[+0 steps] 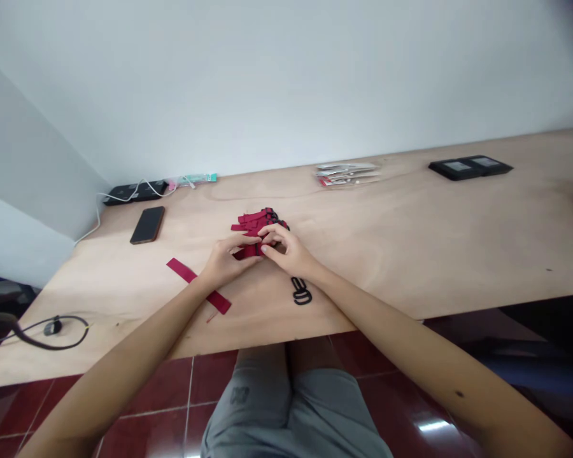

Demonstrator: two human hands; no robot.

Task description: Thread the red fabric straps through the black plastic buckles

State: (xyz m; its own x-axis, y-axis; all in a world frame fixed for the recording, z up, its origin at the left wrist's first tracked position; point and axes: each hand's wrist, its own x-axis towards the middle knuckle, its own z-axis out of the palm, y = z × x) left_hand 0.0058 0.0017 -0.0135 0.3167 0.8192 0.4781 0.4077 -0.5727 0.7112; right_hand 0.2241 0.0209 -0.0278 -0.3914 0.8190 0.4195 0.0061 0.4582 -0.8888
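Both hands meet over the middle of the table. My left hand [226, 259] pinches a dark red strap [249, 252] from the left side. From the right, my right hand [289, 251] has its thumb and fingers closed on the same strap, around a small black part. Just behind the fingers lies a pile of red straps with black fittings [255, 220]. Black hooks [301, 291] rest on the wood below my right wrist. A loose flat red strip [182, 270] passes under my left forearm.
A phone [148, 225] lies at the left, near black boxes [134, 191] with a white cable. Plastic packets [346, 174] are by the wall, and a black case [470, 166] is at the right. The wooden table [410, 242] has a looped black cable [52, 347] at its left front.
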